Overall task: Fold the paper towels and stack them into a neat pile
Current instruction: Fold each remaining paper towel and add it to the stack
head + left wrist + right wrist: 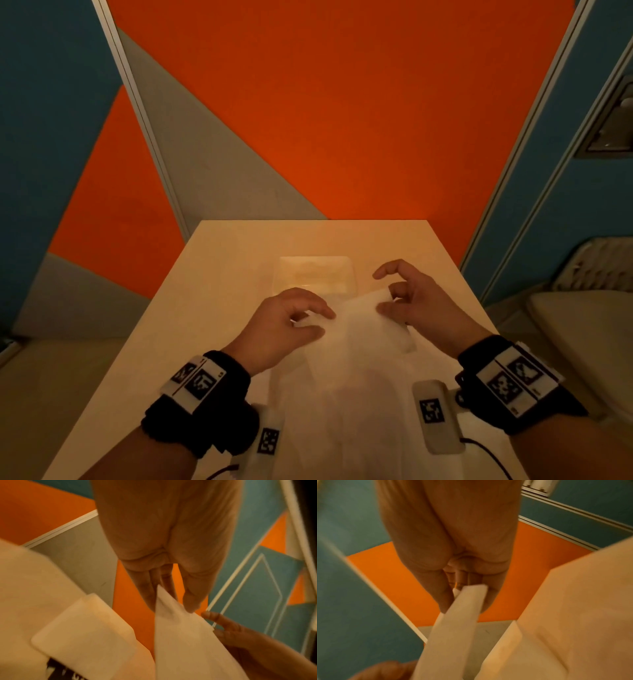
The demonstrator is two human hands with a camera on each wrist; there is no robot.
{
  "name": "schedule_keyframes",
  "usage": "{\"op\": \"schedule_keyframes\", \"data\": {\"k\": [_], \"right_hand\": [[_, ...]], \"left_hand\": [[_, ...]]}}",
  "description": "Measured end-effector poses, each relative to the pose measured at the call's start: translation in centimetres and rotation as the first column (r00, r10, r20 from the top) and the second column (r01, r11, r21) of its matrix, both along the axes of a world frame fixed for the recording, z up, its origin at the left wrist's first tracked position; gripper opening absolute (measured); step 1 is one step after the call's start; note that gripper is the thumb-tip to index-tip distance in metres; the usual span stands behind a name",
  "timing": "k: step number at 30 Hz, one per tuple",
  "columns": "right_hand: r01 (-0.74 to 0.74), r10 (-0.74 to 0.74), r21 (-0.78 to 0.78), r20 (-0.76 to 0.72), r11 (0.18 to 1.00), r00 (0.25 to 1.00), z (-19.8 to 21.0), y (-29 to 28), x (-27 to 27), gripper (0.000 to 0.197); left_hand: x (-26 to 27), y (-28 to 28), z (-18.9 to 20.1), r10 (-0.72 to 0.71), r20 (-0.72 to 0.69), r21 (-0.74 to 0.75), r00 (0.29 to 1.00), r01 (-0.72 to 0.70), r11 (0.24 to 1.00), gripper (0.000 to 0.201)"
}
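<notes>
White, thin and limp, the soft paper towel (349,329) hangs above the pale counter (219,274), its far corners pinched by the left hand (291,322) and the right hand (407,298). It looks featherlight and easily torn (best held by the corners, gently).

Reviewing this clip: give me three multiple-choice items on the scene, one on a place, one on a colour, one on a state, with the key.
1. Where does the clear tray sit relative to the hands?
A. Beyond them on the table
B. Under the left wrist
C. On the floor

2. What colour is the wall panel straight ahead?
A. Green
B. Orange
C. White

3. What state is the paper towel in?
A. Lying flat, untouched
B. Crumpled into a ball
C. Held at its far edge by both hands

Key:
1 A, the head view shows it past the fingers.
2 B, orange fills the wall behind the table.
3 C, the left hand and right hand each pinch a corner, as both wrist views show.
</notes>
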State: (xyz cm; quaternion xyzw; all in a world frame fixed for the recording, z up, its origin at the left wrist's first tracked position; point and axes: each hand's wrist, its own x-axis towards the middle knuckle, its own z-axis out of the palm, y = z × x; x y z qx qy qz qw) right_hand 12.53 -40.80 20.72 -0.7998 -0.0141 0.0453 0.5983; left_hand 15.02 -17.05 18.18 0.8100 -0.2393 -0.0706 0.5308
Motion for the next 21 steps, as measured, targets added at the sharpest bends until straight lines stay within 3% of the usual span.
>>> {"op": "schedule_keyframes", "data": {"k": [4,9,11,14,17,21], "right_hand": [[-0.126,0.147,-0.305,0.045,0.944,0.988,0.3,0.9,0.6,0.04],[-0.217,0.247,-0.326,0.052,0.92,0.968,-0.1,1.6,1.2,0.038],[-0.164,0.179,-0.233,0.042,0.958,0.983,-0.6,1.6,1.4,0.032],[-0.005,0.007,-0.17,0.013,0.985,1.0,-2.5,0.6,2.0,0.026],[0.072,-0.092,-0.354,-0.042,0.933,0.995,-5.9,-1.4,2.6,0.029],[-0.08,-0.073,-0.647,-0.206,0.758,0.976,-10.4,-3.8,2.1,0.056]], "left_hand": [[-0.1,-0.9,0.4,-0.167,-0.116,0.068,0.979,0.176,0.982,0.025],[0.3,-1.7,-0.3,-0.216,-0.185,0.139,0.959,0.243,0.96,0.031],[0.3,-1.5,-0.8,-0.161,-0.229,0.099,0.96,0.188,0.977,0.034],[0.3,-0.2,-2.0,-0.018,-0.367,-0.074,0.93,-0.01,0.997,0.035],[0.4,1.9,-4.2,0.15,-0.445,-0.156,0.883,-0.241,0.958,0.038],[0.2,5.5,-7.9,0.342,-0.442,-0.084,0.829,-0.419,0.904,0.04]]}}
